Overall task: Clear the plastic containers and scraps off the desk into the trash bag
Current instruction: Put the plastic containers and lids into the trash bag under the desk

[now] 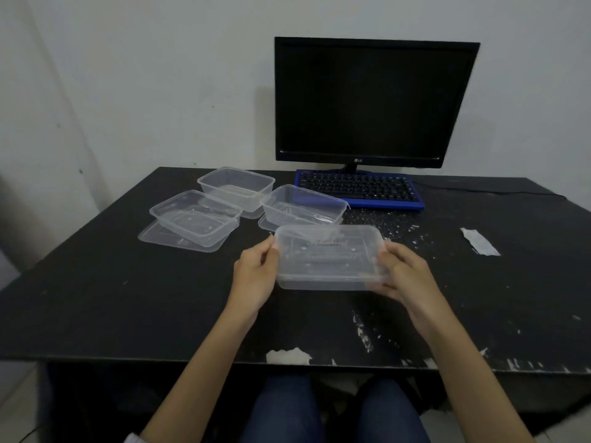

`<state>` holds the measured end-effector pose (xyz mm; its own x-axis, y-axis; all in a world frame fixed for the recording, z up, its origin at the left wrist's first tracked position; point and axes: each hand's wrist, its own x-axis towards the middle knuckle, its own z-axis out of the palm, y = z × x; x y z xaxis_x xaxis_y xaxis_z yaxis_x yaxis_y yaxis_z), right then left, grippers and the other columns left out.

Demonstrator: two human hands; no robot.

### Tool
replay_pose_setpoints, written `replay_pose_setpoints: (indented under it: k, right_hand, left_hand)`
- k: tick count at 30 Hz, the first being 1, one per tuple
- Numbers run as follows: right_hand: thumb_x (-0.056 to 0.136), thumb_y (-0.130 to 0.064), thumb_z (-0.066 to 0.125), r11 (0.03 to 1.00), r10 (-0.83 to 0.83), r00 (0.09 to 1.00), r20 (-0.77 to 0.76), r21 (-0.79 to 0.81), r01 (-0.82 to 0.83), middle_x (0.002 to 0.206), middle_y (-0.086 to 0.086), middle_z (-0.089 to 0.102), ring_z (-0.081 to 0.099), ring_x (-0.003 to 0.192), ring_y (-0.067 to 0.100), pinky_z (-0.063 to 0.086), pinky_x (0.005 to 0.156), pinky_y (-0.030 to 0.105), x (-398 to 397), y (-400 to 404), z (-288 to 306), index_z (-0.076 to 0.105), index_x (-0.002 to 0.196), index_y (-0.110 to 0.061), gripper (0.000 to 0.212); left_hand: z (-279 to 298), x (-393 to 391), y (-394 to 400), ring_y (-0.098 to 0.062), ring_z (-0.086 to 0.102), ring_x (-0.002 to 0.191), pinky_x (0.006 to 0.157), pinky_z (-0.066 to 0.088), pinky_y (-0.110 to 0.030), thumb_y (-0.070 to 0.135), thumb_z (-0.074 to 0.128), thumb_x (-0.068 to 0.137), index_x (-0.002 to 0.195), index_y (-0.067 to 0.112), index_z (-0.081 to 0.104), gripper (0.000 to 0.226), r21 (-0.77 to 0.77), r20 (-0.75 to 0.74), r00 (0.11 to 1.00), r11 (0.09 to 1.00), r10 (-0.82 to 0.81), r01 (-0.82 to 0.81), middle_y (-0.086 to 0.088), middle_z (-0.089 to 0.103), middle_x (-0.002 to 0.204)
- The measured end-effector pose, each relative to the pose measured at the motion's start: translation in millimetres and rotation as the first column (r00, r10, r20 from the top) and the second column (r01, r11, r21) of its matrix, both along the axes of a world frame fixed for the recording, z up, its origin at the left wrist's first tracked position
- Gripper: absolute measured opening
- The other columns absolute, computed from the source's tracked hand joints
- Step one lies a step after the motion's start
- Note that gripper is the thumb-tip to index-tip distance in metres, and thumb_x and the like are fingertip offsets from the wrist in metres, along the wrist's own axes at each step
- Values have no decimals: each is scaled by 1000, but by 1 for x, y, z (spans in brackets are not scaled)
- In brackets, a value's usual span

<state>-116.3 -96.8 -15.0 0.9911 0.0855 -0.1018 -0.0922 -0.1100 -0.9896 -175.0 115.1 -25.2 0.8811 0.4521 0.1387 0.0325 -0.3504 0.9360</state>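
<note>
A clear lidded plastic container (329, 257) is held just above the middle of the black desk (96, 298). My left hand (256, 276) grips its left end and my right hand (403, 273) grips its right end. Behind it stand three open clear containers, each on a flat lid: one at the left (195, 219), one at the back (236, 187), one by the keyboard (303, 206). A white paper scrap (479, 241) lies at the right, another white scrap (289, 356) sits at the front edge, and small white crumbs (393, 225) are scattered near the keyboard.
A dark monitor (371, 100) stands at the back against the wall, with a blue-framed keyboard (358, 188) in front of it. A cable (499, 191) runs along the back right. My knees in blue trousers (287, 407) are under the front edge.
</note>
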Motion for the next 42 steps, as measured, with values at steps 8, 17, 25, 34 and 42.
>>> replay_pose_setpoints:
  k: [8, 17, 25, 34, 42]
  right_hand:
    - [90, -29, 59, 900, 399, 917, -17, 200, -388, 90, 1, 75, 73, 83, 24, 58, 61, 31, -51, 46, 12, 58, 115, -31, 25]
    - [89, -27, 61, 759, 638, 769, -36, 196, -621, 90, 8, 74, 72, 80, 29, 57, 58, 28, -147, 124, -23, 52, 116, -39, 31]
    - [85, -27, 67, 739, 671, 733, -115, 190, -647, 92, 2, 73, 71, 88, 21, 59, 68, 35, -190, 154, -94, 48, 116, -50, 43]
    - [86, -29, 66, 817, 569, 799, -197, 19, -577, 96, 5, 69, 70, 82, 14, 57, 61, 26, -171, 170, -159, 43, 129, -41, 50]
    - [88, -35, 63, 765, 579, 807, -114, -266, -587, 89, -9, 65, 64, 89, 12, 56, 83, 37, -161, 213, -193, 29, 145, -31, 66]
  left_hand:
    - [24, -98, 54, -8, 68, 92, 72, 55, -27, 27, 48, 96, 100, 42, 67, 25, -133, 135, 986, 988, 95, -77, 10, 72, 98]
    - [-7, -222, 125, -8, 67, 80, 63, 52, -21, 19, 52, 92, 100, 26, 71, 22, -219, 94, 941, 929, 325, -298, 5, 73, 92]
    - [-87, -252, 164, -12, 66, 76, 63, 50, -25, 16, 51, 92, 78, 31, 72, 29, -179, -139, 845, 826, 517, -535, 4, 73, 83]
    - [-201, -246, 180, -33, 61, 106, 76, 45, -31, 27, 69, 82, 118, -4, 54, 50, 85, -500, 672, 803, 546, -589, -22, 63, 117]
    - [-218, -262, 182, -27, 62, 81, 67, 46, -31, 4, 57, 80, 87, 2, 61, 8, 129, -573, 650, 838, 499, -531, -21, 68, 90]
